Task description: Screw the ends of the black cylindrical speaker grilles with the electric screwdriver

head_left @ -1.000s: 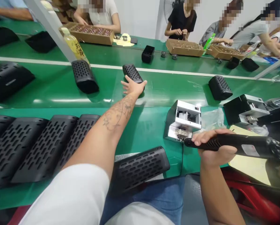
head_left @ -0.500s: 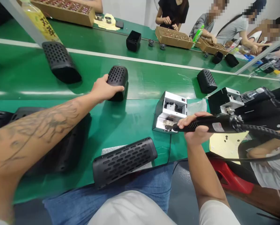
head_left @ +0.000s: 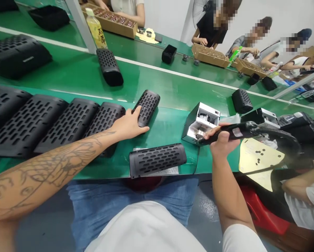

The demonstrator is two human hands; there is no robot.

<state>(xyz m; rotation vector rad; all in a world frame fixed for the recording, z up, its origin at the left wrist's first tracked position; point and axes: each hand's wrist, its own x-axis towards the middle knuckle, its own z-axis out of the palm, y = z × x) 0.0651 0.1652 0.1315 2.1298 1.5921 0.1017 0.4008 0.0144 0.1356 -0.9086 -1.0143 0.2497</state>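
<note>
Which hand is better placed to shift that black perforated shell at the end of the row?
Left, probably. The left hand clasps the near end of the perforated shell. The right hand is farther off, full with a black driver tool held at the silver box.

My left forearm (head_left: pixel 54 168) carries a dark line tattoo (head_left: pixel 67 162) that runs toward the wrist. My left hand (head_left: pixel 129 124) and right hand (head_left: pixel 220 140) are bare. I wear a white shirt (head_left: pixel 146 231) with a short right sleeve (head_left: pixel 241 238), and blue jeans (head_left: pixel 107 199).
</note>
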